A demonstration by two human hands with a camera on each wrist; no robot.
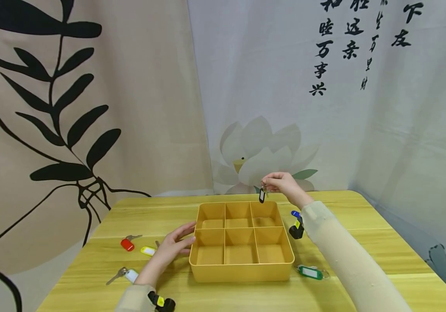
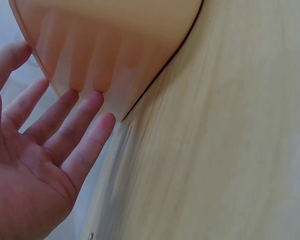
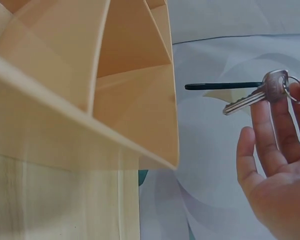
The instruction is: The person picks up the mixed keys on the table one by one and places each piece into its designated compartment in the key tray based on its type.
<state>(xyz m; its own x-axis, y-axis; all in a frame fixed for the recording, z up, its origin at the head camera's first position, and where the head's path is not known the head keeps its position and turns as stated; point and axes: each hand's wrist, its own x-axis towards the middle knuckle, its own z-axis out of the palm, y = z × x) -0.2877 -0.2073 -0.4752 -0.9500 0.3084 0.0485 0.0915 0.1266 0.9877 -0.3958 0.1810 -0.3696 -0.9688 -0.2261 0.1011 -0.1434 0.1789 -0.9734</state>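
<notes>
Black flat plastic key tag (image 1: 262, 196) with silver metal key (image 3: 246, 101), pinched by its ring (image 3: 296, 102) in the right hand (image 1: 285, 187), up near the back-right corner of the yellow plastic six-compartment tray (image 1: 242, 274). Left hand (image 1: 173, 247) with fingers straight and apart, fingertips against the tray's left wall. Probably at the placing step; seems to call next for lowering into a compartment, then release. Hard to judge: height over the rim. Cut off in the right wrist view: pinching fingertips. Partly behind the left hand: yellow plastic key tag (image 1: 147, 251).

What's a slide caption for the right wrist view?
Right grip holding a ring with a key and black tag, near the divided yellow box.
</notes>
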